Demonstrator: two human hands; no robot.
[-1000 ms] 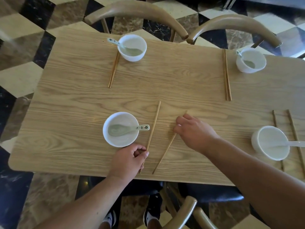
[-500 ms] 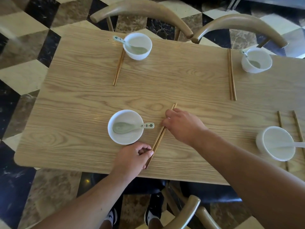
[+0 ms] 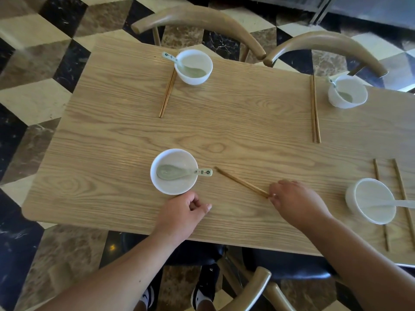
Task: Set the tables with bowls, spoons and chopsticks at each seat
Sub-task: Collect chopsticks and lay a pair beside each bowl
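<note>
Right grip (image 3: 296,205) pinches the near end of the chopstick pair (image 3: 242,182), fingertips closed on the two sticks where they meet the hand. The pair lies flat on the worktop (image 3: 247,126), held together and slanting up and left toward the spoon (image 3: 179,172), its far tip just beside the spoon's handle but apart from it. That spoon rests in the near-left bowl (image 3: 174,189), handle over the rim pointing right. Left grip (image 3: 182,213) sits on the worktop touching or just below this bowl, fingers curled in, thumb out, holding nothing. Well apart to the right, another bowl (image 3: 372,212) stands between two separated chopsticks (image 3: 398,176).
</note>
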